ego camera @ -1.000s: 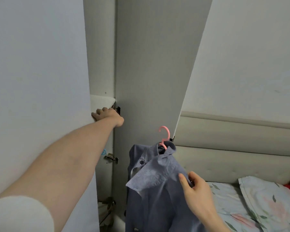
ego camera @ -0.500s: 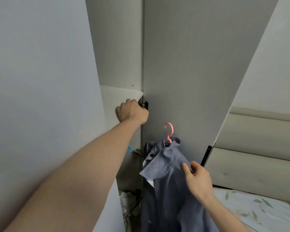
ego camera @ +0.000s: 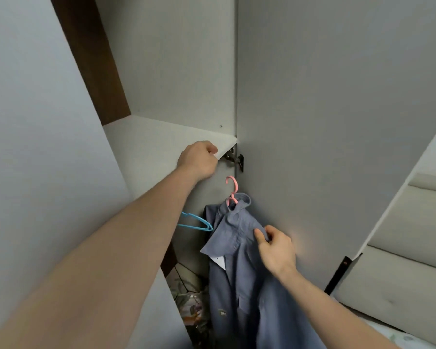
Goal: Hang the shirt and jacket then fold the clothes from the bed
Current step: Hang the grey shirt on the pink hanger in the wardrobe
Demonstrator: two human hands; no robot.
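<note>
1. The wardrobe door (ego camera: 337, 122) is open.
2. The blue shirt (ego camera: 239, 273) is on its pink hanger (ego camera: 232, 190) but not on a rail yet; the right hand (ego camera: 277, 250) pinches its shoulder.
3. The left hand (ego camera: 199, 157) has its fingers curled over the shelf (ego camera: 161, 137) edge.
4. I think the jacket and the folding come next.

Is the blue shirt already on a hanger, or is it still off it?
On a hanger. The pink hanger's hook rises out of the blue shirt's collar, and the right hand pinches the shoulder.
</note>
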